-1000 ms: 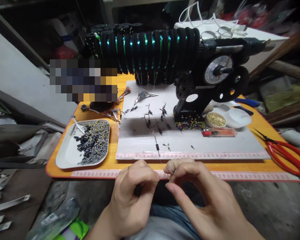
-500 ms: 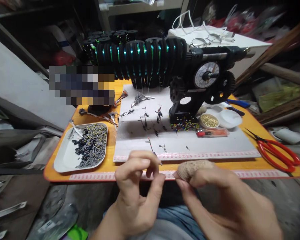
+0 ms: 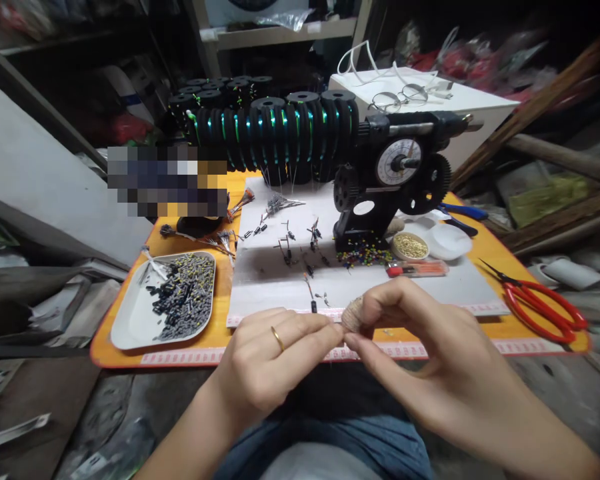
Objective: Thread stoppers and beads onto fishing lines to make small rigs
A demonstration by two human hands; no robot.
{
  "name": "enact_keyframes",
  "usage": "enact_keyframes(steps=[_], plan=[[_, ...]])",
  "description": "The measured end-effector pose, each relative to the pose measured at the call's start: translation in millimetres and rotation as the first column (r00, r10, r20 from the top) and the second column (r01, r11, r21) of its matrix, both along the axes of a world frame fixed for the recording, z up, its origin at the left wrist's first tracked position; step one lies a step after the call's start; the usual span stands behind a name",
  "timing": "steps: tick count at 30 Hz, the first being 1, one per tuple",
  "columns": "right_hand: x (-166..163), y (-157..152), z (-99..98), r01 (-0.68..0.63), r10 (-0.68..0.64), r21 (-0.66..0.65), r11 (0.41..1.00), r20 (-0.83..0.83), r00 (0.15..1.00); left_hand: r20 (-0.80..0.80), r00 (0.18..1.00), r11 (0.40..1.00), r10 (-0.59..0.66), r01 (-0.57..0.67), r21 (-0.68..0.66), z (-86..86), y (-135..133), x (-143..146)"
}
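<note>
My left hand [image 3: 270, 357] and my right hand [image 3: 420, 353] meet fingertip to fingertip over the front edge of the orange table [image 3: 220, 337]. Both are pinched closed on something too thin to make out, apparently a fine line running up to a small black piece [image 3: 313, 306] lying on the white mat [image 3: 430, 283]. My right forefinger wears a tan wrapped finger guard [image 3: 353, 313]. A gold ring sits on my left hand. Just beyond the fingers runs a pink measuring tape [image 3: 455, 349] along the table edge.
A white tray [image 3: 130, 320] of several small dark tubes lies at the left. A black geared winder [image 3: 395, 180] with a dial and a row of black spools [image 3: 280, 130] stands at the back. Red scissors [image 3: 540, 303], coloured beads [image 3: 365, 255], a gold-bead dish [image 3: 410, 246] and a lighter [image 3: 416, 269] lie right.
My hands rose and closed together, fingertips now touching above the tape. The left hand turned knuckles up, showing the ring. The view tilted up a little.
</note>
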State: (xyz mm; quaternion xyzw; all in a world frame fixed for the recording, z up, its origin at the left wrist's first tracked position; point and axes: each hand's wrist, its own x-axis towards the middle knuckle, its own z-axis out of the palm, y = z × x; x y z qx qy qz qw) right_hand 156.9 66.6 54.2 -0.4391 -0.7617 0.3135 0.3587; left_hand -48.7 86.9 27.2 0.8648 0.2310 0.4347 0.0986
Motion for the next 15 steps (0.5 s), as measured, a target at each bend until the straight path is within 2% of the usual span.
enact_keyframes(steps=[3,6,8,9,11,13,15], plan=[[-5.3,1.4,-4.5,-0.027,-0.007,-0.149,0.988,-0.222,0.975,0.074,0.997,0.995,0.015,-0.008,-0.095,-0.2,-3.5,-0.6],[-14.6,2.2,-13.2,-0.061,-0.064,-0.223,0.973,-0.512,0.857,0.259,0.963,0.951,0.073,0.011,-0.309,-2.9,-10.1,1.4],[-20.3,1.5,-19.5,-0.011,-0.095,-0.168,0.986,-0.608,0.788,0.34,0.93,0.909,0.141,0.014,-0.417,-4.5,-14.9,2.2],[-22.1,0.7,-22.1,0.038,-0.084,-0.088,0.995,-0.607,0.79,0.356,0.918,0.889,0.176,0.006,-0.457,-4.9,-17.0,2.2],[-22.2,-1.5,-25.0,0.103,-0.017,0.156,0.982,-0.472,0.882,0.36,0.906,0.86,0.222,-0.008,-0.509,-4.8,-20.1,1.2],[-18.1,-3.4,-24.6,0.026,0.053,0.376,0.926,-0.198,0.979,0.35,0.907,0.849,0.234,-0.015,-0.528,-3.9,-21.5,-0.6],[-11.9,-4.1,-22.5,-0.075,0.068,0.454,0.888,0.033,0.997,0.337,0.914,0.849,0.228,-0.017,-0.528,-3.0,-21.6,-2.8]])
